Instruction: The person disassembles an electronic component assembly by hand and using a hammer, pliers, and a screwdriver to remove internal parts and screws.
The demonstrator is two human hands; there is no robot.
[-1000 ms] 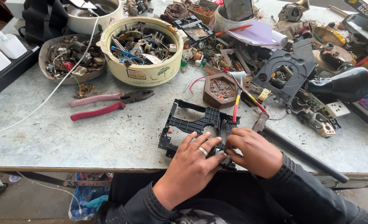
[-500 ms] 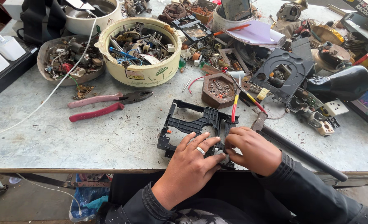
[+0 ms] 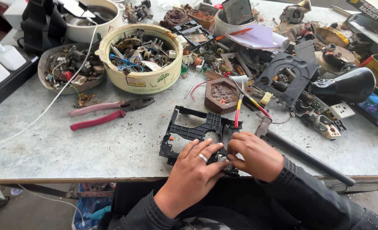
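A black plastic drive frame (image 3: 195, 132) lies flat near the table's front edge. My left hand (image 3: 197, 170), with a ring on one finger, rests on the frame's near right corner with fingers spread over it. My right hand (image 3: 255, 155) sits beside it, fingers curled and pinching a small metal part (image 3: 224, 160) at that same corner. The two hands touch each other over the part, and the frame's near right end is hidden under them.
Red-handled pliers (image 3: 108, 113) lie to the left. A round cream tub (image 3: 140, 59) and a grey bowl (image 3: 69, 70) hold scrap parts. A hexagonal wooden dish (image 3: 221, 93), a red-and-yellow screwdriver (image 3: 238, 113), a black rod (image 3: 308, 157) and piled electronics fill the right and back.
Both hands stay on the frame's near right corner with only small finger shifts. The frame has hardly moved.
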